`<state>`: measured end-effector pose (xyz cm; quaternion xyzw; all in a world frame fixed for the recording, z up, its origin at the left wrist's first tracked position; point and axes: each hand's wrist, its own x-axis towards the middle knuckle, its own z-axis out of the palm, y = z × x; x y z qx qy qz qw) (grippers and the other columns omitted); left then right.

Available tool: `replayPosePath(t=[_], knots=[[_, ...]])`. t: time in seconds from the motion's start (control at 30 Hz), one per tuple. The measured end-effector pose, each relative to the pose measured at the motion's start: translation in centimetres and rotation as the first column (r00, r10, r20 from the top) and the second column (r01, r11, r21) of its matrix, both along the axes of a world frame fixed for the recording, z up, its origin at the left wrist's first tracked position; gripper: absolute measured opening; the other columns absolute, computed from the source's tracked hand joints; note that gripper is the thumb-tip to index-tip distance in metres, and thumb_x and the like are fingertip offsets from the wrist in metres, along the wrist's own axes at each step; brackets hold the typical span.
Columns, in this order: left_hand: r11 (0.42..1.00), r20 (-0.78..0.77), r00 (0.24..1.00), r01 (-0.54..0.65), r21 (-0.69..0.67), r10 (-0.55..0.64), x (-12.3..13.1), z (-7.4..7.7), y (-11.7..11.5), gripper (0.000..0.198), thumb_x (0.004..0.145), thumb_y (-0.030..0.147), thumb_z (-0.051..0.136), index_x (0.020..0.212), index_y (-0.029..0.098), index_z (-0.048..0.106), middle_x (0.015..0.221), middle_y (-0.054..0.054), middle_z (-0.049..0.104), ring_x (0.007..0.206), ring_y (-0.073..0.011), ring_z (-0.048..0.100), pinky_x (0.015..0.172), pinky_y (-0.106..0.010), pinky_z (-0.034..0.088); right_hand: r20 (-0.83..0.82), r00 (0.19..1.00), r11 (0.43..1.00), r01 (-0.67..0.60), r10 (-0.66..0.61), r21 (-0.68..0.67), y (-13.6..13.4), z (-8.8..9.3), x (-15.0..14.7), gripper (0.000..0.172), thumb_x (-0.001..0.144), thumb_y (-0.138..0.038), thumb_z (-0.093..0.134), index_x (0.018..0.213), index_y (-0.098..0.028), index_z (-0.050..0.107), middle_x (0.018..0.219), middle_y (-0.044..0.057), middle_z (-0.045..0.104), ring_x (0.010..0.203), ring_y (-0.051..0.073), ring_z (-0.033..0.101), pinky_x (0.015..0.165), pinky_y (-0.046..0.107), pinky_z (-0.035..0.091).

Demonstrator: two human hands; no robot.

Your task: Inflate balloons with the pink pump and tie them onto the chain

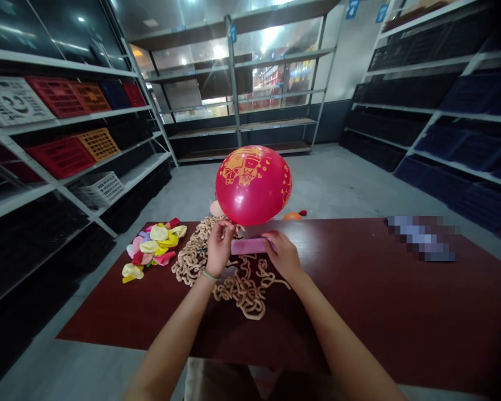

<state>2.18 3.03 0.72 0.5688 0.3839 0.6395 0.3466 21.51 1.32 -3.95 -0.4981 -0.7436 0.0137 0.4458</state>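
**A:** What does the left hand point(219, 248) have hold of?

**B:** It is closed in a tight pinch on the neck of a round, inflated red latex balloon with a gold print point(254, 185). The balloon sits just above that hand and slightly to its right.

**A:** And the right hand point(283, 256)?

**B:** It is half curled, with its fingertips on the right end of a flat pink rectangular strip point(248, 246). I cannot tell whether it grips the strip or only presses on it, and the strip's material is unclear.

**A:** How does that strip lie?

**B:** Its long axis runs sideways between the 2 hands, just below the balloon. Its left end lies close to the left hand, so the balloon's neck and the strip nearly meet there. The right hand is farther from the balloon.

**A:** What lies near the hands?

**B:** A tangled tan knotted cord point(237, 284) sprawls below both hands on the dark red tabletop point(359, 312). Left of the left hand lies a heap of limp yellow, pink and red balloons point(152, 248).
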Motion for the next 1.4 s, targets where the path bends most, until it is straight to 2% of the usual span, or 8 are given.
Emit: replayPosePath(t=[0.13,0.27,0.37,0.6,0.8,1.07,1.2,1.4], knots=[[0.999,-0.034,0.999,0.037,-0.029,-0.038,1.6,0.4,4.0,0.021,0.087,0.037,0.064,0.096,0.019,0.059,0.092,-0.006,0.066,0.089,-0.0172,0.064,0.086,-0.032,0.049,0.016,1.0,1.0,0.004,-0.004,0.009,0.3,-0.3,0.0,0.02,0.097,-0.027,0.046,0.102,-0.023,0.065,0.097,0.006,0.068,0.095,0.021,0.063,0.088,0.036,0.05],[0.95,-0.049,0.976,0.192,-0.247,-0.21,3.3,-0.3,7.6,0.065,0.072,0.024,0.076,0.132,0.023,0.051,0.127,-0.014,0.06,0.117,-0.0245,0.06,0.097,-0.039,0.047,0.022,1.0,1.0,0.016,-0.017,0.026,0.5,-0.4,0.2,0.019,0.096,-0.026,0.047,0.101,-0.021,0.065,0.097,0.006,0.069,0.094,0.02,0.063,0.088,0.035,0.05],[0.942,-0.045,0.981,0.168,-0.29,-0.189,3.5,-0.9,8.3,0.067,0.075,0.024,0.074,0.137,0.023,0.05,0.133,-0.016,0.058,0.119,-0.0255,0.06,0.099,-0.041,0.048,0.023,0.999,0.999,0.029,-0.029,0.024,0.7,-0.4,0.4,0.019,0.096,-0.024,0.047,0.101,-0.02,0.064,0.098,0.006,0.069,0.094,0.02,0.064,0.086,0.035,0.051],[0.946,0.021,0.989,0.144,-0.29,-0.144,1.4,-0.6,5.9,0.035,0.082,0.035,0.068,0.111,0.016,0.066,0.101,-0.01,0.071,0.09,-0.0191,0.069,0.081,-0.034,0.056,0.101,0.993,0.998,-0.055,0.057,-0.017,0.4,0.0,0.3,0.019,0.094,-0.025,0.051,0.106,-0.02,0.065,0.104,0.007,0.069,0.102,0.021,0.062,0.093,0.039,0.049],[0.939,-0.009,0.988,0.143,-0.313,-0.153,-1.5,0.1,3.1,0.031,0.084,0.036,0.065,0.107,0.016,0.065,0.089,-0.007,0.072,0.077,-0.0159,0.068,0.07,-0.029,0.056,0.358,0.924,0.991,-0.117,0.132,-0.063,0.2,-1.1,0.0,0.045,0.091,-0.031,0.056,0.136,-0.023,0.054,0.131,0.012,0.061,0.126,0.027,0.05,0.106,0.052,0.038],[0.976,-0.281,0.959,-0.023,-0.217,-0.04,-7.4,-0.5,-1.2,0.027,0.09,0.035,0.058,0.108,0.019,0.069,0.087,-0.005,0.072,0.079,-0.0175,0.068,0.072,-0.03,0.053,0.485,0.869,0.995,-0.075,0.094,-0.058,0.4,-2.1,-0.3,0.049,0.09,-0.027,0.053,0.137,-0.016,0.052,0.121,0.016,0.06,0.109,0.029,0.055,0.094,0.045,0.044],[0.973,-0.448,0.888,-0.183,-0.144,0.101,-11.6,-2.0,-2.8,0.023,0.09,0.032,0.059,0.106,0.021,0.071,0.097,-0.007,0.073,0.086,-0.0203,0.068,0.081,-0.034,0.052,0.506,0.858,0.996,-0.071,0.087,-0.05,-0.1,-1.4,-0.6,0.044,0.085,-0.026,0.054,0.127,-0.014,0.057,0.12,0.016,0.061,0.107,0.03,0.056,0.092,0.044,0.044],[0.922,-0.662,0.674,-0.381,0.07,0.329,-18.4,-3.9,-4.2,0.019,0.089,0.026,0.058,0.102,0.021,0.071,0.104,-0.01,0.071,0.1,-0.0256,0.063,0.094,-0.04,0.046,0.486,0.871,0.997,-0.067,0.074,-0.034,-0.3,-0.8,-1.0,0.031,0.083,-0.029,0.053,0.111,-0.016,0.059,0.106,0.013,0.068,0.098,0.029,0.061,0.085,0.042,0.044]])
